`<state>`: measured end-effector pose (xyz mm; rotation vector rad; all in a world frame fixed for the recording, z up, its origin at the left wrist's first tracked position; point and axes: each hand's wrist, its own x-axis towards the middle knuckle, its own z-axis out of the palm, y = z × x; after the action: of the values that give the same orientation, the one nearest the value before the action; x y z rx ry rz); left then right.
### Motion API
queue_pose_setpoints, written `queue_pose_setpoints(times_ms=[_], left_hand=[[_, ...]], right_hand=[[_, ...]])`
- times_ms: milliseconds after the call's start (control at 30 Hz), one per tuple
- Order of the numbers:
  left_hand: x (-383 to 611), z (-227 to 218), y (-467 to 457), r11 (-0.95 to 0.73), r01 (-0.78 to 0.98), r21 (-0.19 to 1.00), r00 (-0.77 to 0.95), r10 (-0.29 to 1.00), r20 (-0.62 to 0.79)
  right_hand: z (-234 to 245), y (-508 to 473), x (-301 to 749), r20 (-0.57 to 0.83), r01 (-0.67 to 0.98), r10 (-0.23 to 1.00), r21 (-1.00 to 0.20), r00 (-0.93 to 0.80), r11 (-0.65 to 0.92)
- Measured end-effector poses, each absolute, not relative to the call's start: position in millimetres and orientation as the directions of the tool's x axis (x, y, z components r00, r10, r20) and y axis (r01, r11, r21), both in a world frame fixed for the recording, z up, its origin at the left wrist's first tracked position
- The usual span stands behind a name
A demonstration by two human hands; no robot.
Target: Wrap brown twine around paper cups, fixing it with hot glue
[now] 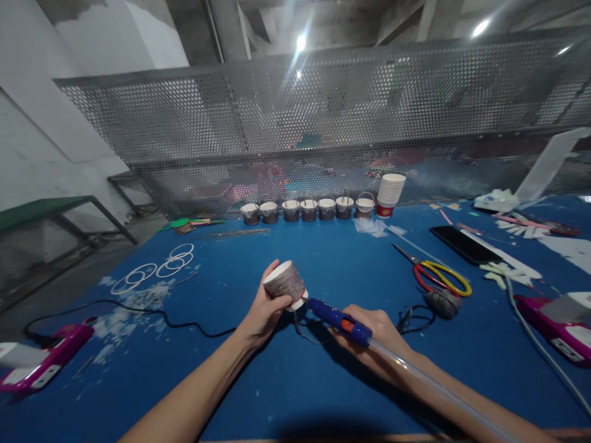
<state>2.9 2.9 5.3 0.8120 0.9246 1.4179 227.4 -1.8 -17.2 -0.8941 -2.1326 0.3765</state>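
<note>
Honestly, my worry from this end is heat: the left hand (pixel 264 312) has its fingers curled around the yarn-wrapped cup (pixel 287 283), tilted above the near middle of the blue desk (pixel 221 387), and its thumb lies near the base where the glue gun (pixel 339 320) points. The right hand (pixel 376 332) is wrapped around that gun; I can't tell whether the nozzle touches. A slip there could burn the thumb or smear glue off the line. The loose strand (pixel 301 329) hanging below could catch on the nozzle, and squeezing the paper wall too hard might dent it.
</note>
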Motion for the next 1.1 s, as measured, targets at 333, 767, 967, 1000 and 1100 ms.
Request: queue_pose_setpoints(times_ms=[333, 767, 967, 1000, 1100], left_hand=[[3.3, 6.0, 2.2, 0.013, -0.464, 0.886, -0.05, 0.998, -0.04], [2.6, 11.5, -0.7, 0.052, -0.513, 0.857, 0.015, 0.999, -0.052], [2.2, 13.0, -2.3, 0.067, -0.524, 0.849, 0.038, 0.998, -0.055], [1.5, 12.8, -2.1, 0.073, -0.528, 0.846, 0.046, 0.997, -0.057], [-0.7, 10.9, -0.8, 0.09, -0.537, 0.839, 0.071, 0.996, -0.061]], right_hand=[[-8.6, -3.8, 227.7, 0.552, 0.45, 0.704, -0.541, -0.448, 0.711], [5.3, -3.1, 232.6, 0.464, 0.446, 0.756, -0.616, -0.462, 0.65], [1.1, -3.0, 232.0, 0.445, 0.45, 0.744, -0.601, -0.498, 0.661], [1.8, -3.0, 231.8, 0.449, 0.445, 0.745, -0.606, -0.492, 0.659], [5.7, -3.2, 231.7, 0.452, 0.427, 0.765, -0.643, -0.458, 0.635]])
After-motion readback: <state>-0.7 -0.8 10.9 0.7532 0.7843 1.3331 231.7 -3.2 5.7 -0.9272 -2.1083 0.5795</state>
